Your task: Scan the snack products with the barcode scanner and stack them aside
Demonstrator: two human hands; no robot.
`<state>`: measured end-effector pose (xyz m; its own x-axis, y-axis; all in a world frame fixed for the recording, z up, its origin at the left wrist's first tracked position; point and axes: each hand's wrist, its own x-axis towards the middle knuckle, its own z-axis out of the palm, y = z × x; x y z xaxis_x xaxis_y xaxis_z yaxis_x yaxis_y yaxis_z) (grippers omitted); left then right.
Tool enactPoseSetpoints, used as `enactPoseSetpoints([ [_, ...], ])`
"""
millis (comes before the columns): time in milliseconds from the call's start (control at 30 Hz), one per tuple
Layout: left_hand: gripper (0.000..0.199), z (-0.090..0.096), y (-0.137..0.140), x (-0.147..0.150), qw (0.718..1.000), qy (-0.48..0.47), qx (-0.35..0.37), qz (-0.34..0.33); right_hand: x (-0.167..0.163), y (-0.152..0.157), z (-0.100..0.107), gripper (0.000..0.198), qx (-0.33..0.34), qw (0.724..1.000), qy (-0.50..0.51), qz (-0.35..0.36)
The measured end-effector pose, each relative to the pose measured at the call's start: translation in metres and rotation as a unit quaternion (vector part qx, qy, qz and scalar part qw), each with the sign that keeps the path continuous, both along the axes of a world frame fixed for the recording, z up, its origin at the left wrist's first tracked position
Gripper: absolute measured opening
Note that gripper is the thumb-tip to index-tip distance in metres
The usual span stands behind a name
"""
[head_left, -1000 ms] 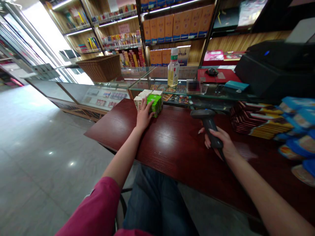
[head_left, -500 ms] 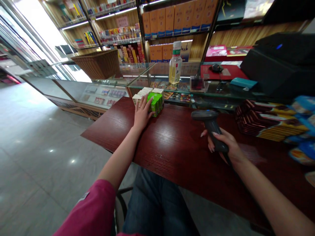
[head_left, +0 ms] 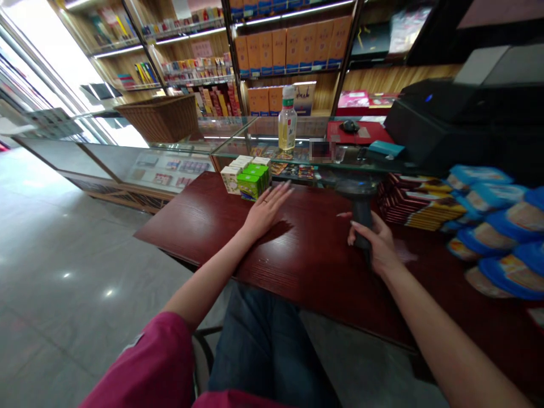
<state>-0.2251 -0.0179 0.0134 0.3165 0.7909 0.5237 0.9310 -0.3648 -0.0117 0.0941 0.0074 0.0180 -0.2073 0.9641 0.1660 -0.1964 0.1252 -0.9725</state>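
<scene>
My left hand (head_left: pixel 267 211) is over the dark red wooden table (head_left: pixel 204 221), fingers stretched out and holding nothing. Just beyond and left of it stand several small boxes in a tight group, with green boxes (head_left: pixel 250 186) at the right and white boxes (head_left: pixel 230 179) at the left. In my right hand (head_left: pixel 378 241) is a dark barcode scanner (head_left: pixel 361 212), gripped by its handle with the head up and facing left. The scanner is a little blurred.
Maroon-and-yellow packets (head_left: pixel 414 204) and blue-wrapped packs (head_left: pixel 497 238) are stacked on the right. Behind the table, a glass display counter (head_left: pixel 242 135) carries a drink bottle (head_left: pixel 287 122), a wicker basket (head_left: pixel 159 116), a computer mouse (head_left: pixel 351 126) and a dark machine (head_left: pixel 442 127).
My left hand has come off the small boxes and moved right and toward me. The scanner stays in my right hand, its head slightly turned. The view has shifted to the right.
</scene>
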Motion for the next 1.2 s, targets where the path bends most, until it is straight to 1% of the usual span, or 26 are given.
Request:
enactPoseSetpoints([
  [67,0.07,0.0,-0.004,0.036,0.997,0.021,-0.003,-0.072,0.014,-0.007,-0.003,0.04,0.01,0.999,0.006,-0.037],
  [133,0.068,-0.002,-0.004,0.073,0.994,-0.005,0.003,-0.105,0.035,-0.018,-0.006,0.044,0.015,0.998,-0.002,-0.058],
  [200,0.07,-0.004,0.003,0.11,0.99,-0.05,0.002,-0.133,0.061,-0.033,-0.009,0.048,0.007,0.997,-0.023,-0.067],
  [333,0.072,-0.001,0.033,0.184,0.976,-0.111,-0.008,-0.185,0.109,-0.063,-0.011,0.057,-0.029,0.994,-0.053,-0.09],
  [433,0.077,0.008,0.063,0.235,0.97,-0.143,-0.015,-0.195,0.128,-0.076,-0.011,0.055,-0.02,0.99,-0.042,-0.131],
  [533,0.079,0.014,0.096,0.272,0.968,-0.16,-0.025,-0.19,0.132,-0.076,-0.013,0.047,-0.006,0.987,-0.014,-0.158],
  [633,0.069,0.01,0.122,0.287,0.961,-0.179,-0.045,-0.206,0.131,-0.072,-0.016,0.046,-0.013,0.988,0.004,-0.155],
  [700,0.057,0.004,0.128,0.285,0.952,-0.201,-0.047,-0.228,0.13,-0.071,-0.017,0.049,-0.018,0.988,0.003,-0.153],
  [733,0.052,0.0,0.126,0.28,0.947,-0.213,-0.041,-0.237,0.131,-0.072,-0.017,0.05,-0.017,0.988,-0.002,-0.152],
  [800,0.046,-0.006,0.114,0.262,0.941,-0.233,-0.025,-0.242,0.133,-0.076,-0.017,0.051,-0.007,0.989,-0.016,-0.148],
  [867,0.042,-0.011,0.095,0.235,0.942,-0.249,-0.024,-0.225,0.136,-0.08,-0.014,0.048,0.001,0.992,-0.033,-0.121],
  [933,0.037,-0.013,0.076,0.2,0.941,-0.282,-0.041,-0.184,0.136,-0.084,-0.009,0.045,-0.001,0.996,-0.054,-0.068],
  [1000,0.033,-0.015,0.065,0.159,0.93,-0.336,-0.062,-0.138,0.129,-0.082,-0.004,0.042,-0.006,0.997,-0.071,-0.012],
  [1067,0.03,-0.017,0.061,0.117,0.906,-0.405,-0.082,-0.094,0.114,-0.074,0.002,0.041,-0.008,0.997,-0.076,0.03],
  [1100,0.03,-0.019,0.061,0.097,0.888,-0.445,-0.094,-0.071,0.102,-0.068,0.004,0.041,-0.008,0.996,-0.074,0.047],
  [1133,0.031,-0.02,0.062,0.079,0.864,-0.488,-0.11,-0.051,0.088,-0.06,0.006,0.041,-0.009,0.995,-0.071,0.063],
  [1200,0.036,-0.022,0.064,0.049,0.806,-0.574,-0.147,-0.02,0.056,-0.041,0.008,0.041,-0.008,0.994,-0.066,0.089],
])
